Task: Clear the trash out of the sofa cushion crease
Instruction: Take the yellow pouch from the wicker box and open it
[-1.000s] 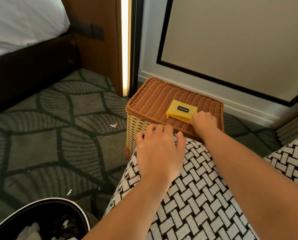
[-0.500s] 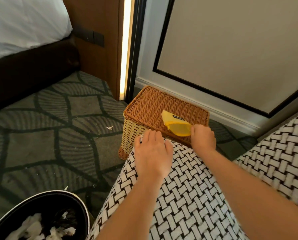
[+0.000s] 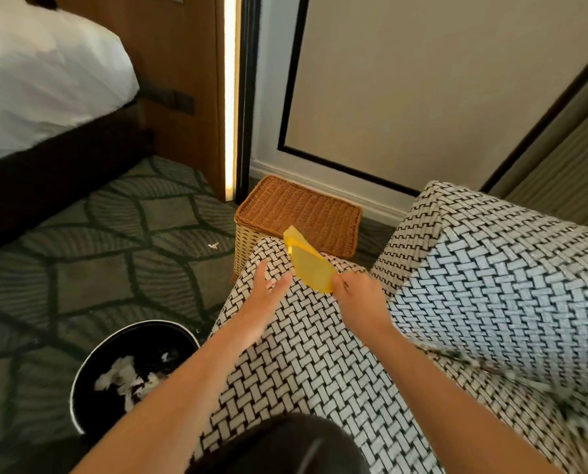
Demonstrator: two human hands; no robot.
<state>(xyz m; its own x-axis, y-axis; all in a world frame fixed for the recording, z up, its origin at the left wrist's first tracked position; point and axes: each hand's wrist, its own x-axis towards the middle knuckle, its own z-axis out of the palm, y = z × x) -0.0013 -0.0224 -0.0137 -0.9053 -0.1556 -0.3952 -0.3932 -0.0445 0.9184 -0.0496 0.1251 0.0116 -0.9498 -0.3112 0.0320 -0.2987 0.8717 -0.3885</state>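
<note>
My right hand (image 3: pixel 357 297) grips a yellow plastic scraper (image 3: pixel 308 265) by its near edge and holds it tilted above the black-and-white woven sofa cushion (image 3: pixel 306 343). To the scraper's left, my left hand (image 3: pixel 267 289) hovers over the cushion with its fingers straight and spread, holding nothing. A second woven cushion (image 3: pixel 491 285) rises to the right, and the crease between the two runs from my right hand toward me. A black trash bin (image 3: pixel 84 371) with white scraps inside stands on the carpet at lower left.
A brown wicker basket (image 3: pixel 299 206) sits on the floor beyond the cushion, against the wall. The bed (image 3: pixel 39 80) with white linen fills the upper left. Small white scraps (image 3: pixel 213 246) lie on the patterned carpet. A dark rounded object (image 3: pixel 285 446) shows at the bottom edge.
My right hand has lifted the yellow scraper off the wicker basket and drawn it back over the cushion. My left hand has risen off the cushion and turned. The view has pulled back.
</note>
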